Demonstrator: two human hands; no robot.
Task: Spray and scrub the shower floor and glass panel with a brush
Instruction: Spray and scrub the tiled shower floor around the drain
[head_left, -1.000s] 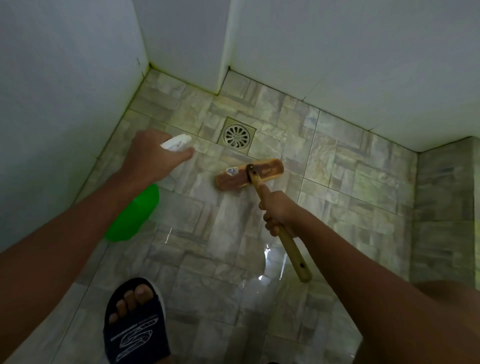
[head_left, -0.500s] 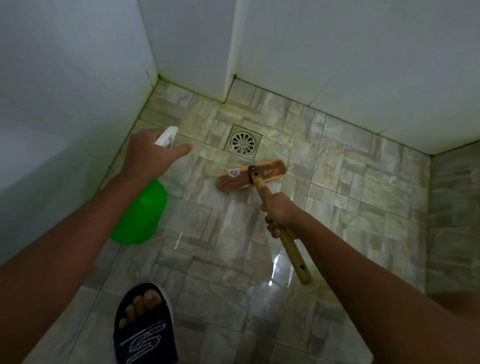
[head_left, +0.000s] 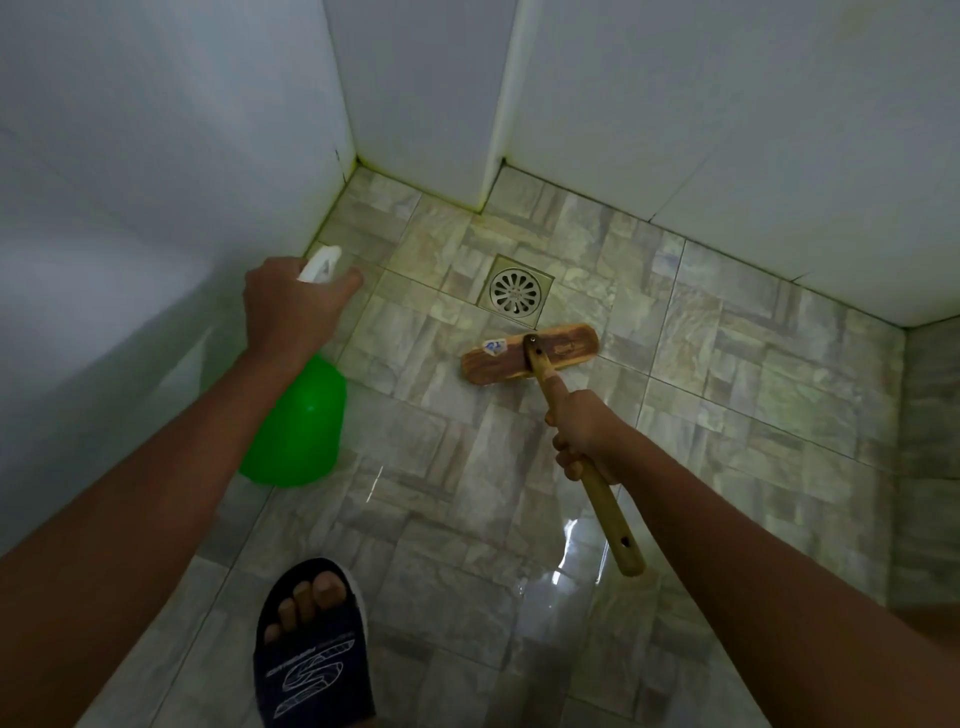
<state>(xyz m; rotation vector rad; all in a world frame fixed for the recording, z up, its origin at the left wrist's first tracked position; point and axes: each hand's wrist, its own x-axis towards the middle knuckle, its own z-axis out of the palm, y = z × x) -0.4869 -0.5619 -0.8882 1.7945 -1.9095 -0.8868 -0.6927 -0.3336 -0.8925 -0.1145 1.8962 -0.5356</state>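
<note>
At 12 o'clock of the brush head (head_left: 530, 353), just beyond it on the shower floor (head_left: 727, 395), sits a square metal drain (head_left: 515, 291). Right hand (head_left: 584, 434) grips the wooden handle mid-length; bristles are hidden under the head. Left hand (head_left: 291, 312), at 9 o'clock from the brush, wraps the white trigger of a green spray bottle (head_left: 296, 426), its nozzle partly covered. 1 dark slide sandal (head_left: 311, 654) stands at 6 o'clock, cut off below.

- Floor (head_left: 467, 467): grey-green patterned tiles, wet and shiny near the bottom.
- Drain (head_left: 515, 291): round metal grate in a square frame, set into the floor.
- Brush (head_left: 530, 354): wooden head on the tiles just below the drain.
- Sandal (head_left: 311, 660): dark, standing on the tiles.
</note>
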